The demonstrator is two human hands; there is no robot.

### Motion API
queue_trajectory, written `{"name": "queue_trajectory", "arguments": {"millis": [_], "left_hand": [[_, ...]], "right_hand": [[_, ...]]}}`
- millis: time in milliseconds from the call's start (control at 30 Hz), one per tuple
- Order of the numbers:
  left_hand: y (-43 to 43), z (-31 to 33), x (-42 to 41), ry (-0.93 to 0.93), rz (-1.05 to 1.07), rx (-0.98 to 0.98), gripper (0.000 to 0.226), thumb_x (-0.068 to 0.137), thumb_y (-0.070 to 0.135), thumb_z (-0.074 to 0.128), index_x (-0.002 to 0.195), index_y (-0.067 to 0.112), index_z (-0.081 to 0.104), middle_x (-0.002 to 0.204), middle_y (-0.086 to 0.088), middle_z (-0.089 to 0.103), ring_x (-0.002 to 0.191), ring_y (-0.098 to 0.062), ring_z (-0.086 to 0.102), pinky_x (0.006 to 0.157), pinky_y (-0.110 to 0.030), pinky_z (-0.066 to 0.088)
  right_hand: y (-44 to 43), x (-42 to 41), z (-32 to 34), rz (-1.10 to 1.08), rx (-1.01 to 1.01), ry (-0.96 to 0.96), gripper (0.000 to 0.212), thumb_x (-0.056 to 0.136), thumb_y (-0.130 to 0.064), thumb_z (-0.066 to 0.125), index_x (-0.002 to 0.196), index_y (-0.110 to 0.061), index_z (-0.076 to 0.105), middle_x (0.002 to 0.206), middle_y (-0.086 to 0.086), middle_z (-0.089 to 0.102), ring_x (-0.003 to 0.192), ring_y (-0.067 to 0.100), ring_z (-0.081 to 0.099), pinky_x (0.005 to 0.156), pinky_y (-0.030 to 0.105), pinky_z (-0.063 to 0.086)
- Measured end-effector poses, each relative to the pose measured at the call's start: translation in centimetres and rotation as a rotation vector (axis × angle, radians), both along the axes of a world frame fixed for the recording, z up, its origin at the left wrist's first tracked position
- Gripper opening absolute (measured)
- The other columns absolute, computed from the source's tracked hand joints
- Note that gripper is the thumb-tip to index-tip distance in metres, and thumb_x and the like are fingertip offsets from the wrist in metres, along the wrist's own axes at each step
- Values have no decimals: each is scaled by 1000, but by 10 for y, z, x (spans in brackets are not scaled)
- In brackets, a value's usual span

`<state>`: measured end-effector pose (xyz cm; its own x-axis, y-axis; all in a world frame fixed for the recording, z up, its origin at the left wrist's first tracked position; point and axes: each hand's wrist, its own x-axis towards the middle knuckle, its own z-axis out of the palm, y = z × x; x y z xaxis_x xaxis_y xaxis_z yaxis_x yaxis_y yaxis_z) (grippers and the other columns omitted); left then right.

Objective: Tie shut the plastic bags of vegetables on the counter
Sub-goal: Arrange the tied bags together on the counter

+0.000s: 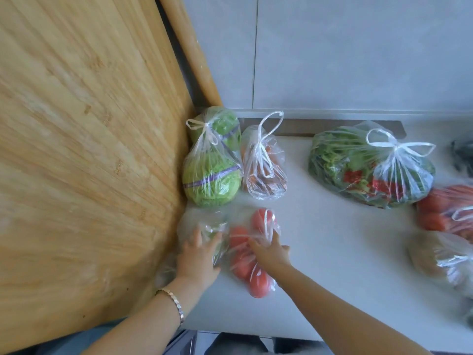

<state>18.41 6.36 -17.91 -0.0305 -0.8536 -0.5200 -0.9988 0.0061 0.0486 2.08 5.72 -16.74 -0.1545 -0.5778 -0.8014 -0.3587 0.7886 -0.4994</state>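
Note:
A clear plastic bag of red tomatoes (pixel 245 265) lies on the pale counter (pixel 332 252) near its front left. My right hand (pixel 271 249) rests on it, fingers pinching a twisted strip of the bag. My left hand (pixel 197 257) presses flat on a second crumpled bag with something green inside (pixel 212 231), just left of the tomatoes. Behind them stand a knotted bag of green cabbages (pixel 212 170) and a knotted bag of carrots (pixel 263 162). A knotted bag of leafy greens (pixel 363 167) lies to the right.
A large upright wooden board (pixel 84 162) fills the left side, touching the cabbage bag. At the right edge lie a bag of orange carrots (pixel 448 211) and a bag with something brown (pixel 440 257). A grey tiled wall (pixel 332 52) runs behind the counter.

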Motion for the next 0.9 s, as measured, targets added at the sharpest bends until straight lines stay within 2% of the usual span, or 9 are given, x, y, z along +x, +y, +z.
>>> {"name": "queue_trajectory", "arguments": {"millis": [100,200,333,400,467,567,700,800,900], "left_hand": [[-6,1,0,34,138,8,74,83,39,56,144,37,14,143,-14,23,122,-34,44,98,-36,43],[-13,0,4,56,296,48,74,85,40,53,145,30,12,145,-17,22,120,-38,47,99,-38,41],[-21,6,6,45,328,92,72,87,40,51,145,24,12,149,-19,14,126,-38,43,102,-40,39],[-29,14,0,-62,260,159,71,88,41,48,146,23,11,151,-18,10,129,-37,39,103,-43,39],[-41,29,-16,-284,124,200,65,89,42,44,144,22,18,150,-17,18,131,-36,36,103,-49,35],[-63,63,-63,-445,-143,-2,45,90,36,42,131,20,45,138,-12,39,125,-33,40,107,-50,23],[-98,94,-154,-140,-275,-179,35,90,31,42,119,14,53,126,-10,55,117,-29,51,99,-38,33],[-120,101,-224,1,-363,-211,28,88,26,45,110,11,56,120,-14,57,114,-34,52,94,-38,37],[-138,94,-283,115,-405,-303,36,85,19,50,120,12,48,130,-14,45,119,-33,46,90,-38,38]], "right_hand": [[1,17,-5,-2,-35,20,65,91,-36,45,148,-32,12,141,16,23,102,29,51,93,31,41],[0,34,-12,10,-59,-10,80,91,-39,46,149,-26,-8,134,19,28,84,26,48,89,30,43],[-12,32,-18,109,-86,-52,80,91,-40,45,149,-24,-8,138,17,27,86,23,50,79,27,40],[-18,17,-15,235,-85,-42,78,88,-44,46,150,-21,4,136,13,37,85,22,52,75,32,46],[-24,-8,-6,433,-88,2,64,88,-46,46,142,-15,32,123,8,53,78,19,55,71,33,53],[-39,-63,15,529,-167,126,42,88,-42,50,119,-15,58,117,8,62,80,17,52,82,31,51],[-60,-167,45,435,-313,352,28,88,-32,51,108,-15,63,98,3,63,85,20,59,79,27,48],[-67,-251,65,498,-319,552,26,90,-24,46,107,-14,63,108,6,65,103,27,60,89,34,49],[-66,-327,68,469,-379,837,34,86,-19,52,119,-15,58,124,9,56,114,28,53,95,37,45]]}}
